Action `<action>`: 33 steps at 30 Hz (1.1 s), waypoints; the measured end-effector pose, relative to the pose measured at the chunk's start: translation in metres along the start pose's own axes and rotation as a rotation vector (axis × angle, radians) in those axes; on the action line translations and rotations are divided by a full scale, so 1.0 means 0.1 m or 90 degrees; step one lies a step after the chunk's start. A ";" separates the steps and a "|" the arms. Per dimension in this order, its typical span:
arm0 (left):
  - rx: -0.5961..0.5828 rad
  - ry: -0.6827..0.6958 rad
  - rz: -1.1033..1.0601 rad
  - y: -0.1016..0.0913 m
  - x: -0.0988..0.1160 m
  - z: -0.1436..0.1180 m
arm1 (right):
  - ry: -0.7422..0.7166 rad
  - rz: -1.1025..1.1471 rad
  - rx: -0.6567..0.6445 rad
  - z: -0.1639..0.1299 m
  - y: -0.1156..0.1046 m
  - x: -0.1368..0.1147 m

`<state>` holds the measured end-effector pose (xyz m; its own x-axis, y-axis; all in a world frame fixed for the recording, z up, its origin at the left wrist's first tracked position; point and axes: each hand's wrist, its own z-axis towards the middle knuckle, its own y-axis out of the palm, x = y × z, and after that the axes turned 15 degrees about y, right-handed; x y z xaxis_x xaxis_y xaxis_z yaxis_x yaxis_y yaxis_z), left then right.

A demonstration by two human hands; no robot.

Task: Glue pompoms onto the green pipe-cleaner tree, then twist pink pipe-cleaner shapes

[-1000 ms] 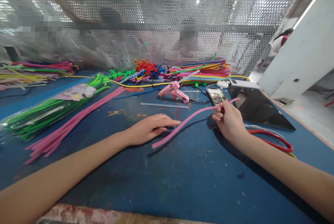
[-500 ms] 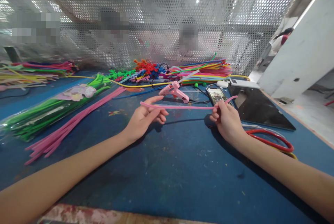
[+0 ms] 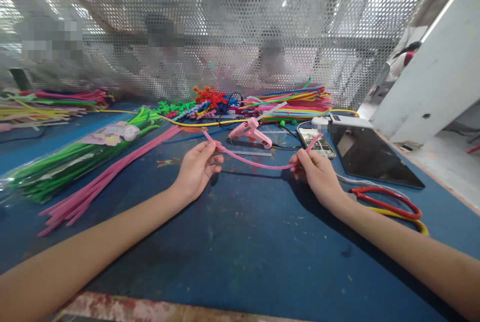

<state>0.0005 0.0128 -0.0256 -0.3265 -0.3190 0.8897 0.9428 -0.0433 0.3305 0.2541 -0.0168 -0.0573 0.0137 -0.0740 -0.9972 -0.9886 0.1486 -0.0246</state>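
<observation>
Left hand (image 3: 195,169) fingers (image 3: 210,146) pinch one end of the pink pipe cleaner (image 3: 258,163); right hand (image 3: 317,174) fingers (image 3: 302,158) closed on it near the other end, short tip poking up past the grip. Cleaner sags in a shallow curve between both hands, held above the blue desk (image 3: 243,242), not touching it. Right fingertips mostly hidden behind the knuckles, exact grip hard to see. Behind: pink glue gun (image 3: 250,132), phone (image 3: 317,141), dark tablet (image 3: 371,157), red cable (image 3: 390,202) beside the right wrist. Left side: loose pink pipe cleaners (image 3: 101,179), bagged green pipe cleaners (image 3: 71,159), cut off at the frame edge. People behind the mesh screen (image 3: 240,27) blurred. Versus half a second ago: hands closer together, cleaner was stretched nearly straight, now slack; left hand moved up toward the gun.
</observation>
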 end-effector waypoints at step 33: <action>-0.350 -0.286 -0.049 0.41 0.02 -0.67 | 0.186 -0.175 -0.490 -0.76 0.41 -0.17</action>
<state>0.0425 -0.0535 -0.0314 -0.2770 0.1201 0.9533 0.7744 -0.5594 0.2955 0.2017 -0.0840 -0.0364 0.3327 -0.2758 -0.9018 -0.7842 -0.6121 -0.1021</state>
